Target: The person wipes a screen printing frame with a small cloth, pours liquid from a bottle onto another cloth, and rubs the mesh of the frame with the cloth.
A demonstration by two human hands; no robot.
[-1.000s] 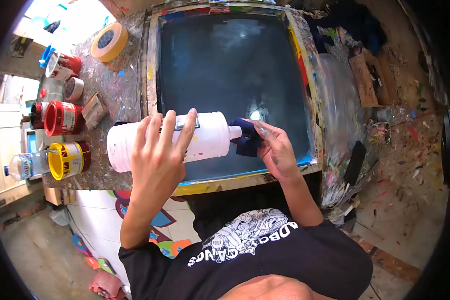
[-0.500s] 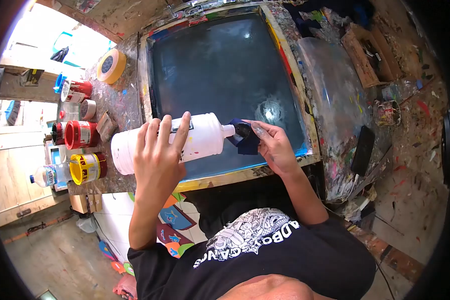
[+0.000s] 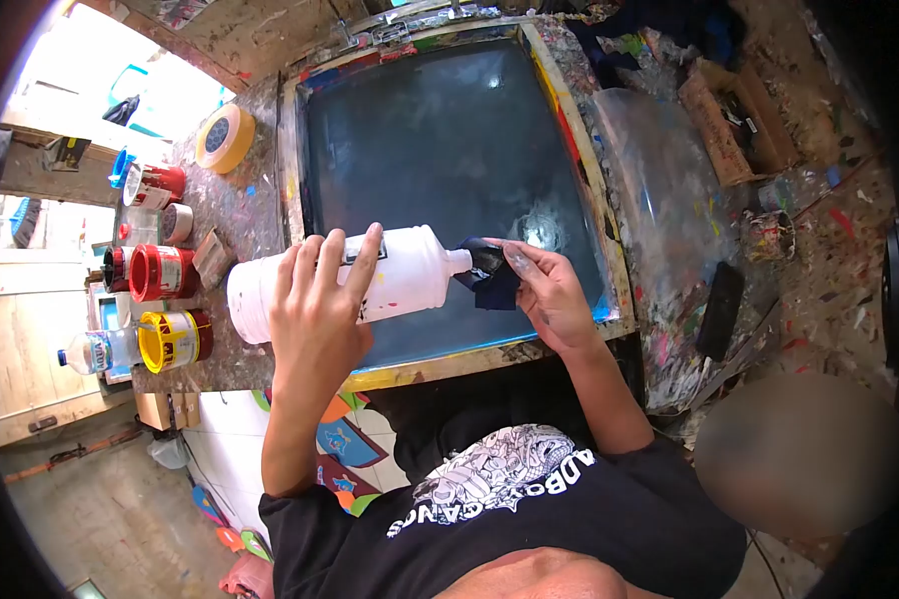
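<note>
My left hand (image 3: 320, 299) is wrapped over a white plastic bottle (image 3: 405, 272), which is tipped on its side with its neck pointing right. Between the fingers and thumb of my right hand (image 3: 551, 298) is a dark blue cloth (image 3: 494, 290), held at the bottle's mouth. A wet, dark patch shows on the cloth beside the neck. Both hands are above the near part of a wood-framed screen (image 3: 430, 150) with a dark, shiny surface. Grey smudges mark my right fingers.
Left on the bench stand a tape roll (image 3: 225, 138), red paint cans (image 3: 162, 273), a yellow can (image 3: 173, 340) and a water bottle (image 3: 100, 351). At the right are a cardboard box (image 3: 737, 122), a black phone-like object (image 3: 717, 311) and a small stained can (image 3: 769, 237).
The view has shifted and turned. The bottle has stayed tipped toward the cloth, which now shows a dark wet patch. Both hands keep their holds. A blurred round patch has appeared at the lower right.
</note>
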